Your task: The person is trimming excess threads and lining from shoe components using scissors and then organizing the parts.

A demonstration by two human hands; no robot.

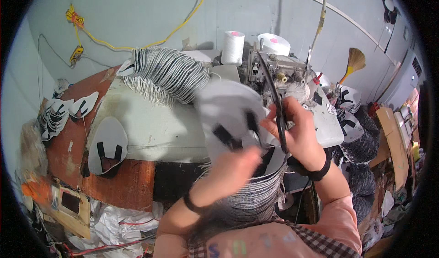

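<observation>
In front of me a pale grey rounded fabric piece (226, 100) with black tabs is raised, blurred by motion. My left hand (235, 169) is at its lower edge; its fingers are smeared, so whether it grips the piece does not show. To the right, my right hand (297, 130) has its fingers curled and pressed together around a black curved strip (273, 86), which runs upward past the sewing machine (279, 68). Below both hands, a thick stack of similar pieces with pale stitched edges (256, 198) sits against my body, partly covered by my left arm.
A long fanned stack of edged pieces (169, 72) lies on the white table (151, 125). One single grey piece (107, 146) rests at its left corner. White thread cones (233, 47) stand behind. More bundles (361, 139) are piled at right; a yellow cord (183, 22) hangs on the wall.
</observation>
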